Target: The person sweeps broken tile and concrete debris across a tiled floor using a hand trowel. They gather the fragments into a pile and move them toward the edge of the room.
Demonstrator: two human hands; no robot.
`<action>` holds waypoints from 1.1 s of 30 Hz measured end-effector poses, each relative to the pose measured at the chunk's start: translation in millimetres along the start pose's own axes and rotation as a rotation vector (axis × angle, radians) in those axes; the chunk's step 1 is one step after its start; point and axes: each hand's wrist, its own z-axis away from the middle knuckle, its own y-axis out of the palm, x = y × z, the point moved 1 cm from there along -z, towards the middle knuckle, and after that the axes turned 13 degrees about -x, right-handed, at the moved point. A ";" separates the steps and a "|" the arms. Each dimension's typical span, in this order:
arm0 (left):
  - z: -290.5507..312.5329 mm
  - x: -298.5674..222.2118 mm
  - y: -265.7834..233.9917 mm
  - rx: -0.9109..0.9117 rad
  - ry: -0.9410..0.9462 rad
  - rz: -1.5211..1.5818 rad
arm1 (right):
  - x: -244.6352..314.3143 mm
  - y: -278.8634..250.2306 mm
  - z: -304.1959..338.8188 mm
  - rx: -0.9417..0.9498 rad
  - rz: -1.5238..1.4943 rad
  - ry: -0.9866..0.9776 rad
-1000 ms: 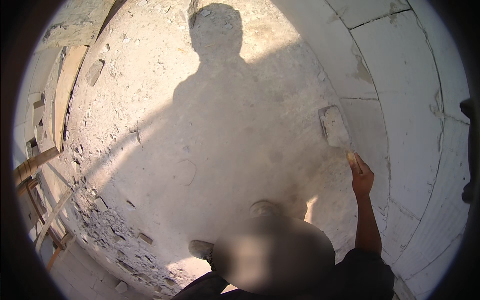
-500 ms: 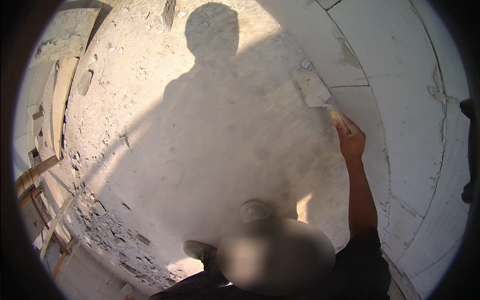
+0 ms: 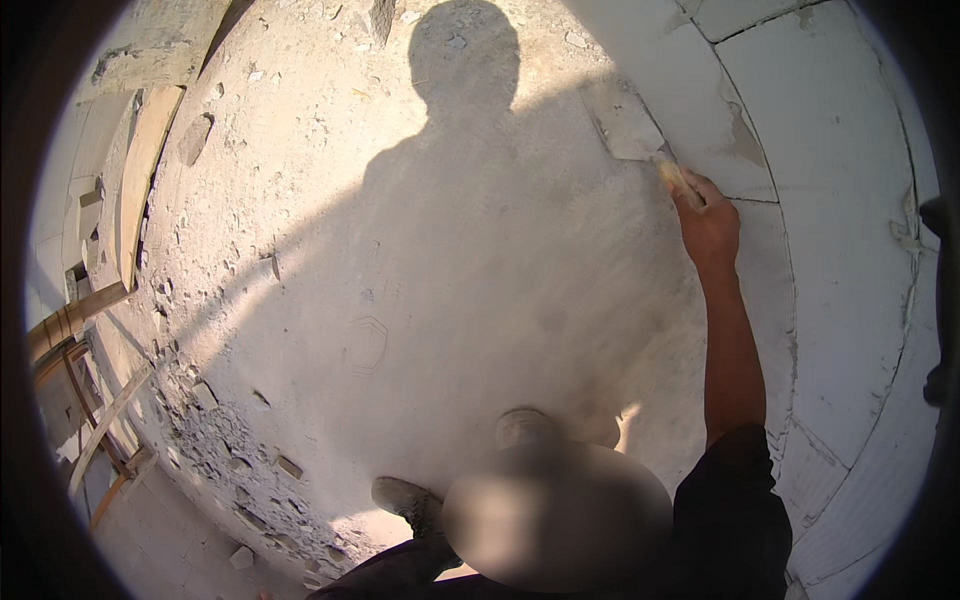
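Observation:
My right hand (image 3: pixel 708 225) is closed around the pale yellowish handle of a trowel (image 3: pixel 625 125). The trowel has a broad, flat, four-cornered blade, dusty and light grey. It lies low over the concrete floor (image 3: pixel 450 290), close along the foot of the pale block wall (image 3: pixel 830 140). Whether the whole blade touches the floor I cannot tell. My right arm reaches forward beside the wall. Of my left hand at most a tiny sliver of skin colour shows at the lower edge, its fingers hidden.
Broken rubble (image 3: pixel 215 440) is strewn along the left side of the floor. Beyond it stand wooden boards (image 3: pixel 150 180) and crossed timber pieces (image 3: pixel 110 430). A larger stone chunk (image 3: pixel 197 140) lies near the boards. My shoe (image 3: pixel 405 495) is at the bottom. My shadow falls ahead.
My right hand has pushed the trowel forward along the foot of the wall. Small crumbs earlier seen ahead of the blade no longer show there. The view has shifted slightly.

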 end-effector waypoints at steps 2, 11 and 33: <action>2.1 -0.9 -3.7 -0.040 -0.013 0.030 | 26.8 20.7 -43.6 0.073 0.125 0.008; 17.3 17.2 -8.1 -0.054 -0.027 0.046 | 15.1 -25.1 30.3 0.026 -0.037 -0.007; 39.5 56.5 -49.0 -0.131 0.225 -0.237 | 155.9 89.7 -148.3 -0.017 0.229 -0.104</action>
